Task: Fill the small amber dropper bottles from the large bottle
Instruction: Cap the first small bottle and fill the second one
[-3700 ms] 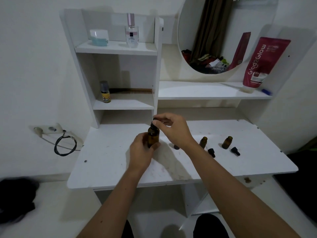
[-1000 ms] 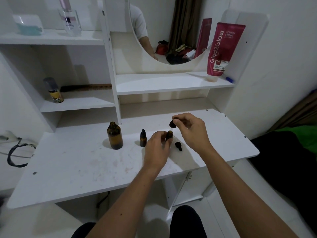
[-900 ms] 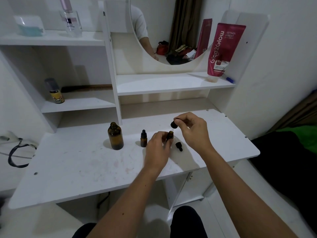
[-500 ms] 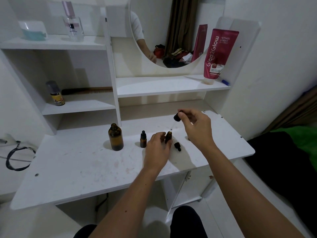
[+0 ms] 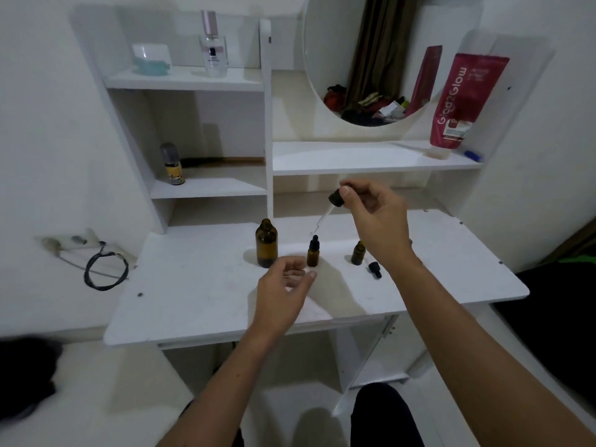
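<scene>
The left hand (image 5: 283, 279) has let go of the small open bottle (image 5: 358, 253) (fingers loose, holding nothing), while the right hand (image 5: 375, 217) pinches the dropper (image 5: 332, 204), probably heading for the big bottle (image 5: 266, 243).

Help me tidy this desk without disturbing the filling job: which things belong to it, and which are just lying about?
Belongs to the job:
large amber bottle, open
capped small bottle
uncapped small bottle
loose dropper cap on the desk
dropper, pinched in the right hand

Lying about:
perfume bottle
white jar
small yellow-labelled bottle
comb
red tube
cable
</scene>
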`<state>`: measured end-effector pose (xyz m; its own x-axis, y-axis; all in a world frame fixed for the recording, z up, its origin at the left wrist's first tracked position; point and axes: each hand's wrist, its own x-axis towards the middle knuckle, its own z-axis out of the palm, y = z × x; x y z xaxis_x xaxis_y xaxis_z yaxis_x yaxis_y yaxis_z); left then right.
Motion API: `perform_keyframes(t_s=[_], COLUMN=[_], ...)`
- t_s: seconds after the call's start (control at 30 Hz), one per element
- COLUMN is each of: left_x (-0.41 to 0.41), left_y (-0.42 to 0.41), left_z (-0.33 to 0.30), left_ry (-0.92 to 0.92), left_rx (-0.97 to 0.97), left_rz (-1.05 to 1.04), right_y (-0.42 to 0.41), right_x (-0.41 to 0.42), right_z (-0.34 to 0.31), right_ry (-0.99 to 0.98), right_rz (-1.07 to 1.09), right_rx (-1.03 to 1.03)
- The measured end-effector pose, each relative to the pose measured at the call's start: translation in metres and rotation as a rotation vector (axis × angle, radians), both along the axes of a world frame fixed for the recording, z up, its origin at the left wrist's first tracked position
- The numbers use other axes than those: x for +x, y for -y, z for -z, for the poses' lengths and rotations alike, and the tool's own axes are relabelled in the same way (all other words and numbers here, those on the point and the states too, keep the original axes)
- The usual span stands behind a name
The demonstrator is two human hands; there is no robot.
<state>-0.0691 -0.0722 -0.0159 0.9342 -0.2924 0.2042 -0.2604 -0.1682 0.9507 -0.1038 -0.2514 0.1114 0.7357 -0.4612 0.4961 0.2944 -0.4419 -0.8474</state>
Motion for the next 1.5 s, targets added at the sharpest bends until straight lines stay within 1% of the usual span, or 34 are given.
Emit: perform_keyframes(t_s=[0.13,0.2,0.27,0.33,0.5,0.7,0.87,1.0,1.2,1.37,1.5], left_x=[0.020,0.032,0.042,0.051,0.059,0.060,0.060,0.060,0.061,0.060,0.060], left_y=[-0.041,-0.050,-0.051,-0.049,-0.041,-0.041,-0.040,-0.040,-0.040,-0.040,-0.040], left_z=[-0.006,-0.008,-0.009,-0.010,-0.007,-0.002,0.001,-0.001,0.002,0.003,0.002], left_ry=[0.001,-0.041,-0.100,-0.120,-0.034,0.010,0.024,0.018,0.011,0.018,0.011], left_rx=[0.002,-0.008,-0.024,-0.004,0.104,0.153,0.163,0.168,0.168,0.162,0.173], left_rz=[-0.237,-0.281,-0.247,-0.187,-0.101,-0.129,-0.136,-0.139,-0.133,-0.130,-0.133], right_y=[-0.025,-0.035,-0.041,-0.045,-0.046,-0.052,-0.058,-0.058,-0.061,-0.063,-0.063], right_x=[0.026,0.036,0.044,0.050,0.057,0.070,0.078,0.082,0.077,0.074,0.073], right_z=[-0.009,-0.014,-0.017,-0.018,-0.011,-0.001,0.011,0.020,0.028,0.031,0.025], right_ry=[0.034,0.055,0.065,0.063,0.047,-0.009,-0.142,-0.217,-0.199,-0.189,-0.171], right_rz=[-0.062,-0.068,-0.068,-0.071,-0.090,-0.128,-0.192,-0.163,-0.146,-0.148,-0.158], right_rx=[-0.011,-0.013,-0.015,-0.023,-0.056,-0.117,-0.123,-0.134,-0.277,-0.286,-0.230])
